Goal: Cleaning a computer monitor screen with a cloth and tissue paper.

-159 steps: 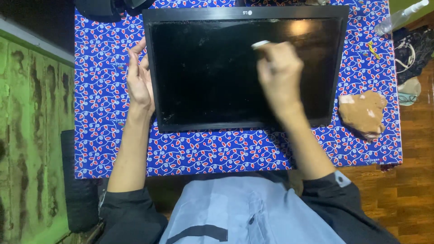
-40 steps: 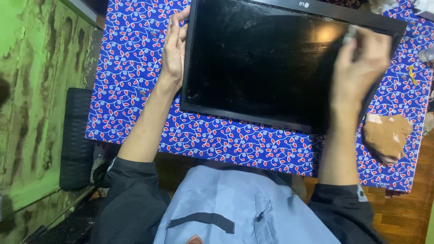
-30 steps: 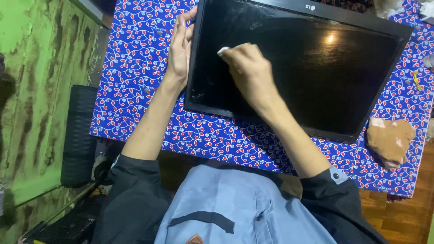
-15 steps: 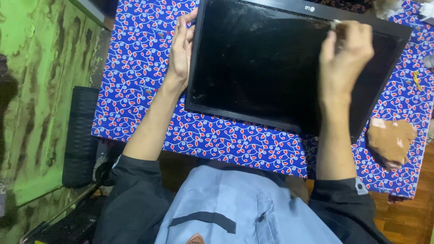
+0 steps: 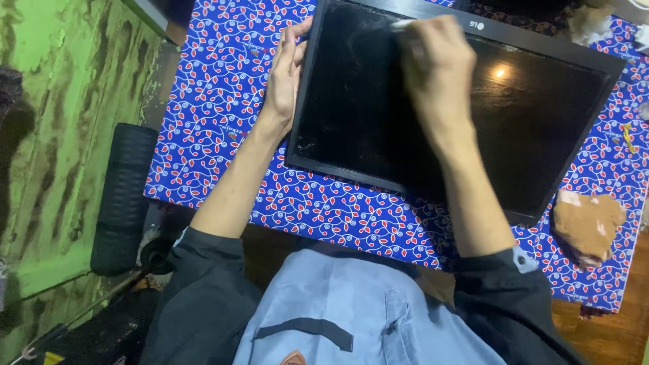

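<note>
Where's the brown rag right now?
In the head view, the brown rag lies on the blue patterned tablecloth at far right, just below the monitor lower-right corner, away from both hands.
</note>
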